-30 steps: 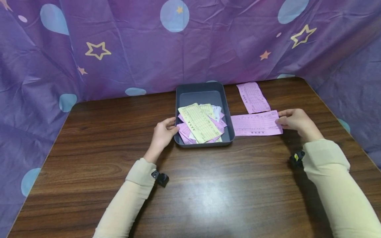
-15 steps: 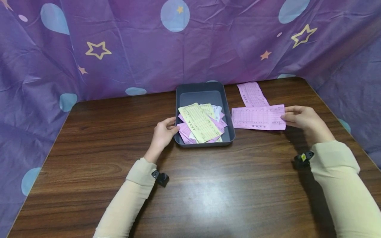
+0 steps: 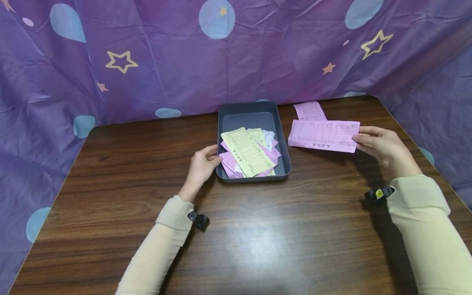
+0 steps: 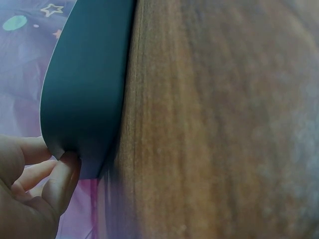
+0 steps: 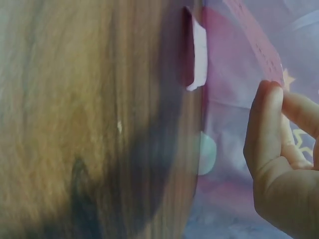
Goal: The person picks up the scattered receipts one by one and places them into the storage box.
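A dark grey tray (image 3: 248,108) stands at the back middle of the table, with yellow, pink and white printed slips overlapping in its nearer part. On top of them lies a yellow slip (image 3: 248,152). My left hand (image 3: 200,167) pinches the tray's left rim; the left wrist view shows thumb and fingers on the tray wall (image 4: 84,84). To the right of the tray, my right hand (image 3: 387,148) pinches the right end of a pink slip (image 3: 322,135). The right wrist view shows this pink slip (image 5: 256,40) raised off the table. Behind it, partly covered, lies another pink slip (image 3: 310,110).
The brown wooden table (image 3: 236,237) spreads in front of both arms. A purple curtain (image 3: 169,53) with stars and dots hangs along the back edge. Black wrist cameras (image 3: 199,221) sit on both sleeves.
The right hand has lifted the pink slip and moved it back and a little to the right, so it now covers part of the slip behind. My left hand and the tray have stayed put.
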A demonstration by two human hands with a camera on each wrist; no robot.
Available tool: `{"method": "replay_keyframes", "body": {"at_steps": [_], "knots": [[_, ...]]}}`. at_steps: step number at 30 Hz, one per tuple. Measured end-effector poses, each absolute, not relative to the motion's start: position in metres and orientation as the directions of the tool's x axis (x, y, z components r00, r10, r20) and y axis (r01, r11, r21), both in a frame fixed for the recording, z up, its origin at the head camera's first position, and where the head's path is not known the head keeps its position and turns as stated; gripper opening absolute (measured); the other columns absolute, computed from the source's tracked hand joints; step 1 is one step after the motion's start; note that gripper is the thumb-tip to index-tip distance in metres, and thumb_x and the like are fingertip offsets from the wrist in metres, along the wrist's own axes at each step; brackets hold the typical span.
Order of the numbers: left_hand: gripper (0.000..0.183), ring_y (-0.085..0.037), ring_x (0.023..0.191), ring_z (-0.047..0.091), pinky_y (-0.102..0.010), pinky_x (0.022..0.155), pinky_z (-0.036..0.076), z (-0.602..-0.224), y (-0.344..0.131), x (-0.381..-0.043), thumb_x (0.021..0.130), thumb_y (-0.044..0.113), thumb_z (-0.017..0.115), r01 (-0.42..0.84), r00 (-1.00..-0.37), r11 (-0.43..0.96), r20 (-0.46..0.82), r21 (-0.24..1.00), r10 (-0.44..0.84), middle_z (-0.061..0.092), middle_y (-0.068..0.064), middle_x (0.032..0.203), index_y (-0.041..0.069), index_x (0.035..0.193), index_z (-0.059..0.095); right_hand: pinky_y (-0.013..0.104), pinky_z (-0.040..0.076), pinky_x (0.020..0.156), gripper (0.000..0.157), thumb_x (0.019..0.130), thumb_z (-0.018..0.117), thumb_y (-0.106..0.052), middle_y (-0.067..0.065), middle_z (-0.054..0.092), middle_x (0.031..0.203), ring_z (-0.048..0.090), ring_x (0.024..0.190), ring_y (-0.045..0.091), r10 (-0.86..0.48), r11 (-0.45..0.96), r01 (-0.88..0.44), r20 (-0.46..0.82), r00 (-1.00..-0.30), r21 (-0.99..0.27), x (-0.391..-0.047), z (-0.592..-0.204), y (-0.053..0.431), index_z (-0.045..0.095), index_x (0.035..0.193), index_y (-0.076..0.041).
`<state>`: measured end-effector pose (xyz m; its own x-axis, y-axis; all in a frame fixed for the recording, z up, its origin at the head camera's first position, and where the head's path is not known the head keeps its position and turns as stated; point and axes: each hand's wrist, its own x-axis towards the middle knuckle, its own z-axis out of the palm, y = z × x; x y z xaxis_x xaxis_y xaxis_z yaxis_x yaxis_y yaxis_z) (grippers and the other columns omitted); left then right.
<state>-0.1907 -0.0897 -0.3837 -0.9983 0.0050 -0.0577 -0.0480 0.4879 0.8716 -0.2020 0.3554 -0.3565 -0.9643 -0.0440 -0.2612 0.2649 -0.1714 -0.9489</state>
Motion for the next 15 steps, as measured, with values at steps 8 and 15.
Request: {"method": "replay_keyframes", "body": {"at_steps": [8,15], "knots": [[0.043,-0.032,0.112,0.064,-0.036,0.095,0.054,-0.383,-0.090,-0.191,0.090,0.006,0.063,-0.047,-0.998,0.483,-0.057,0.874,0.006,0.059,-0.023,0.129,-0.002,0.131,0.054,0.015,0.058,0.073,0.022,0.084,0.065,0.007,-0.004,0.070,0.081,0.068,0.075,0.004,-0.030,-0.338,0.257,-0.263,-0.964,-0.905,-0.201,-0.351,0.349,0.069,0.087,-0.014],[0.044,-0.033,0.112,0.064,-0.037,0.095,0.055,-0.382,-0.090,-0.190,0.089,0.004,0.063,-0.043,-0.999,0.484,-0.052,0.874,0.005,0.059,-0.024,0.129,-0.002,0.131,0.054,0.017,0.058,0.066,0.024,0.087,0.059,0.008,-0.003,0.071,0.081,0.068,0.075,0.005,-0.015,-0.402,0.265,-0.283,-0.959,-0.877,-0.203,-0.346,0.341,0.069,0.086,-0.014]]}}
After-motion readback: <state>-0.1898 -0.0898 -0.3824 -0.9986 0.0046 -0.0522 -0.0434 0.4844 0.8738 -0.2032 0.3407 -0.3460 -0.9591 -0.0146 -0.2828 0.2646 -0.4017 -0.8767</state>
